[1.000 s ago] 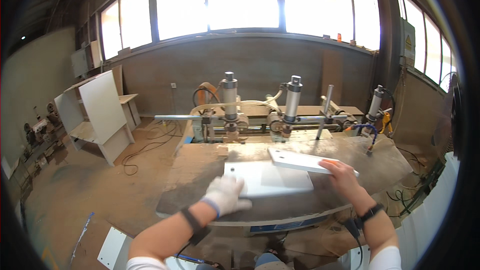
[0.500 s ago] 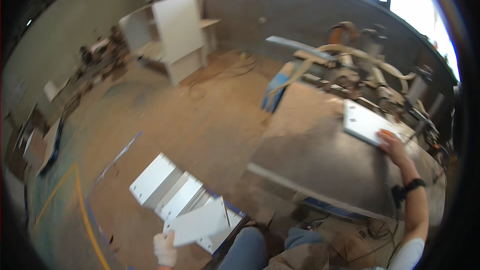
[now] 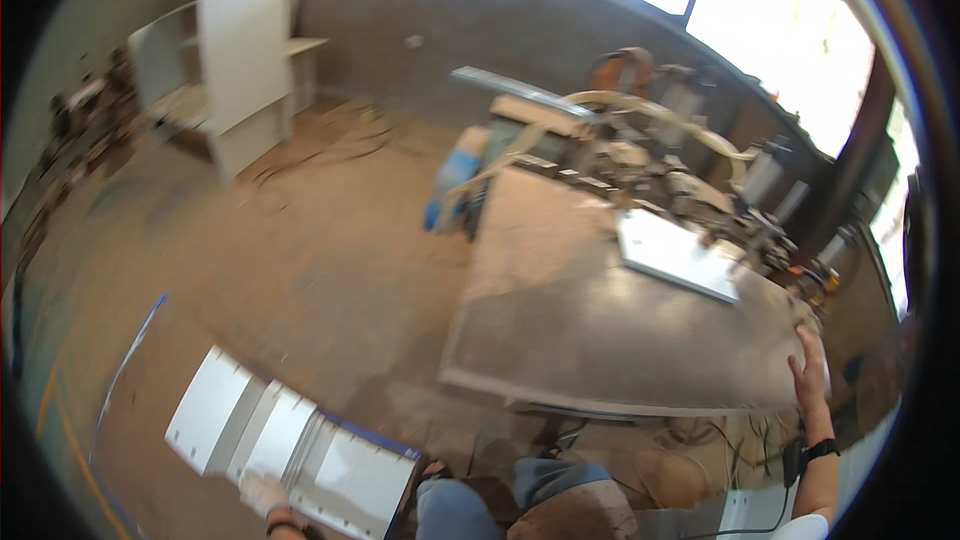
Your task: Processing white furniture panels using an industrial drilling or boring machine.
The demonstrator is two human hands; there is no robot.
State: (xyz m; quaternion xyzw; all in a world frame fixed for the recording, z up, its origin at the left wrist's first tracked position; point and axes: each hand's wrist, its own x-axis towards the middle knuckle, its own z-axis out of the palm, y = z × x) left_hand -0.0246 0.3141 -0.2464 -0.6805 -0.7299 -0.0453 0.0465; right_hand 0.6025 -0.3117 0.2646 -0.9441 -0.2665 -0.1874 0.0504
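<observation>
My left hand (image 3: 262, 492), in a pale glove, is low on the left at the edge of the stacked white panels (image 3: 350, 475). Its fingers are blurred, and I cannot tell whether they grip a panel. The panels lie in several stepped piles, with small dark holes near their edges. My bare right hand (image 3: 808, 375) is at the right end of the metal-topped table (image 3: 560, 330), fingers up and thumb apart, holding nothing. A single white panel (image 3: 675, 255) with holes lies on the tabletop near its far side, apart from that hand.
Machinery with a pale hose (image 3: 660, 110) stands behind the table. Cables (image 3: 700, 450) hang and lie below its near edge. A white cabinet carcass (image 3: 245, 60) stands at the far left. A blue-and-white object (image 3: 455, 175) sits by the table's far left corner.
The view has swung right. My right hand has let go of the panel on the table and moved to the table's right end. The panel tilted in my left hand now lies on the stack.
</observation>
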